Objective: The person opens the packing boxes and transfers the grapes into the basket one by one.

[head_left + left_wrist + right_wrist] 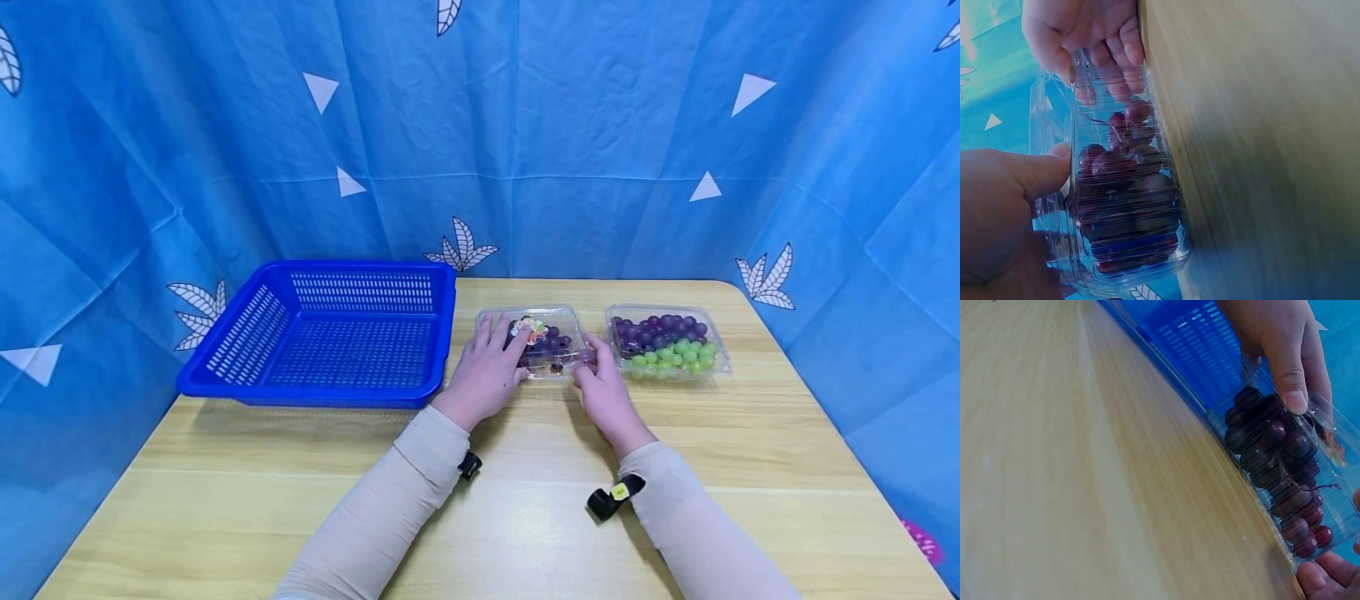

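A clear plastic clamshell box [558, 311] lies on the table with dark purple grapes [1269, 459] inside, its lid down. A colourful sticker [534, 330] is on the lid. My left hand [483, 375] rests on the lid with fingers stretched out flat, its thumb at the front rim. At the box's right end, my right hand [609, 398] grips the corner, with the thumb at the rim and the fingers bent against the side wall. Part of the lid is hidden under the left hand.
To the right stands a second clear box [722, 363] holding purple and green grapes. A large blue plastic basket [315, 392] with slotted walls stands to the left on the wooden table [525, 517]. A blue patterned curtain [585, 125] hangs around the table.
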`<action>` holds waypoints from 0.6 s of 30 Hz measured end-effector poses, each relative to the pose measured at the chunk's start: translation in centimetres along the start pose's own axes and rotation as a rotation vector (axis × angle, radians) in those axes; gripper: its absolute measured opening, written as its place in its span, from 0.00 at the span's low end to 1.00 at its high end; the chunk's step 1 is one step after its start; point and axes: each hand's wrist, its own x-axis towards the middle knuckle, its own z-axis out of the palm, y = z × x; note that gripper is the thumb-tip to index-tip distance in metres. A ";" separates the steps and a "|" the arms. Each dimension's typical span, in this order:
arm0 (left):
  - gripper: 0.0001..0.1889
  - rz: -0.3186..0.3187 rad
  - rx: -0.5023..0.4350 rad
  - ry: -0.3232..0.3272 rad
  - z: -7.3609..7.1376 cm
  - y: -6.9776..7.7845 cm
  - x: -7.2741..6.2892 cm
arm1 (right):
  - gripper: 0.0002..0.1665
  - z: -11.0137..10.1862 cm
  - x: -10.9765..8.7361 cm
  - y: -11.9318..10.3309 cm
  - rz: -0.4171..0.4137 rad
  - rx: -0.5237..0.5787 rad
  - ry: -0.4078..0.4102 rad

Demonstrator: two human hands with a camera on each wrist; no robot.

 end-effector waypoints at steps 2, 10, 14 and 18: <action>0.36 0.006 0.003 -0.005 0.0 0.0 0.0 | 0.39 0.0 0.0 0.0 -0.001 0.000 0.000; 0.32 0.027 0.019 -0.024 -0.2 -0.1 0.0 | 0.38 0.0 0.1 0.2 -0.007 0.002 0.005; 0.30 0.021 0.008 -0.031 -0.3 0.0 0.0 | 0.38 0.0 0.2 0.3 -0.012 0.011 0.002; 0.30 0.010 -0.013 -0.032 -0.4 0.2 0.1 | 0.38 0.0 0.2 0.3 -0.015 0.011 0.000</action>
